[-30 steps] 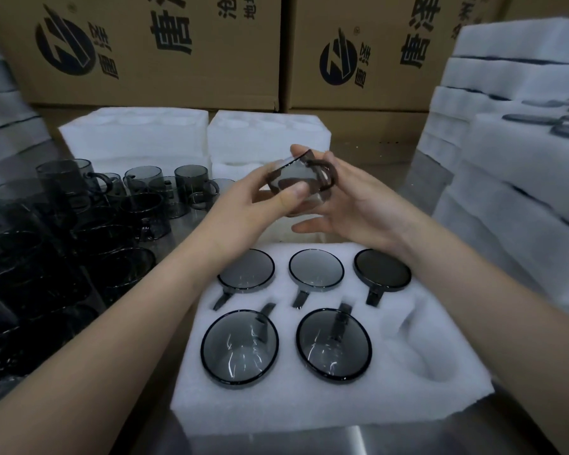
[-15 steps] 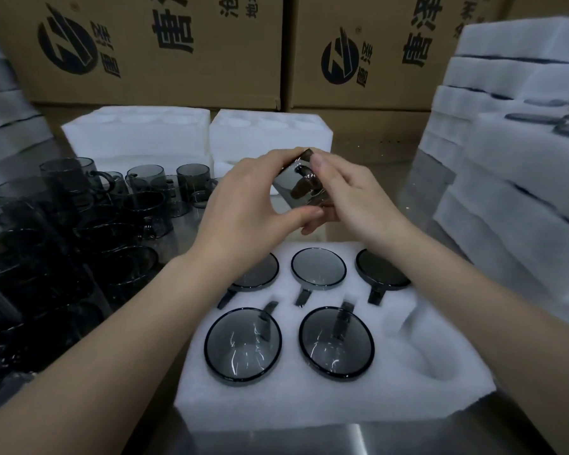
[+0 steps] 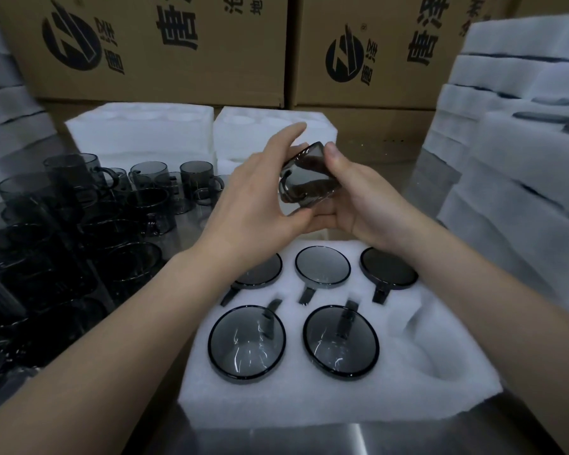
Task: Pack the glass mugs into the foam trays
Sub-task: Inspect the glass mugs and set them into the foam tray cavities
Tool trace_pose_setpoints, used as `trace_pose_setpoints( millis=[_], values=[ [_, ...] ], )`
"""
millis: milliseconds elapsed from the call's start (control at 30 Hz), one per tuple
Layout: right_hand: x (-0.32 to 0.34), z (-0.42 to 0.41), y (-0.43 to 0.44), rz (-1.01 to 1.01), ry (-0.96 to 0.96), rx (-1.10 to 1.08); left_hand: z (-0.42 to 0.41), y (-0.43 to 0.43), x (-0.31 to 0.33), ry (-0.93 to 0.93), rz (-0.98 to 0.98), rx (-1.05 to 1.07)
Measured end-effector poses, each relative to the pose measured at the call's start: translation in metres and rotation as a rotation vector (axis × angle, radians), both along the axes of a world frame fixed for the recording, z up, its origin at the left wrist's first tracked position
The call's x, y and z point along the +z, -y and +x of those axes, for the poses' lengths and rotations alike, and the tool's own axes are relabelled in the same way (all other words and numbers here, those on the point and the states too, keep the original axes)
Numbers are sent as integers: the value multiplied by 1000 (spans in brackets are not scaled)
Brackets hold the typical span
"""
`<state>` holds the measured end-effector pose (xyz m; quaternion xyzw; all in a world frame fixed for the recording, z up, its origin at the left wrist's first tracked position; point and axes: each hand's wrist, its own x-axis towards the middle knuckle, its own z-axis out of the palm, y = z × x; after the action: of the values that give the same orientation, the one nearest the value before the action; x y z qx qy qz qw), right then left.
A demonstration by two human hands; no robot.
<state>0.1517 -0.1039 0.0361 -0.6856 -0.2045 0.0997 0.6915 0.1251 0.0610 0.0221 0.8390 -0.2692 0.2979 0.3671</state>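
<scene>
A smoky grey glass mug [image 3: 307, 177] hangs in the air above the white foam tray [image 3: 342, 399], tilted with its handle toward my left hand. My right hand [image 3: 352, 195] grips it, thumb on top and fingers underneath. My left hand [image 3: 260, 195] touches its left side with thumb below and fingers spread above. The tray holds several mugs sunk in its wells, such as one [image 3: 247, 344] at the front left. The front right well [image 3: 437, 349] is empty.
Many loose grey mugs [image 3: 79, 218] crowd the steel table at the left. White foam trays [image 3: 138, 129] are stacked behind and in tall piles [image 3: 519, 152] at the right. Cardboard boxes [image 3: 165, 44] line the back.
The mug has been turned between both hands; its handle now faces left. My left fingers have opened away from it while my right hand took it from below.
</scene>
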Motion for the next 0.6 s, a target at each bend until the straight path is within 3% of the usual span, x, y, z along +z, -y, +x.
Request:
trace_pose_setpoints(
  millis=[67,333,600],
  values=[
    [0,-1,-2,1,5,-51,1,0,0,41,69,65],
    [2,-1,0,131,-118,-94,-1,-1,3,18,51,46],
    [1,2,2,102,-207,81,2,-1,1,-107,-12,-101]
  ],
)
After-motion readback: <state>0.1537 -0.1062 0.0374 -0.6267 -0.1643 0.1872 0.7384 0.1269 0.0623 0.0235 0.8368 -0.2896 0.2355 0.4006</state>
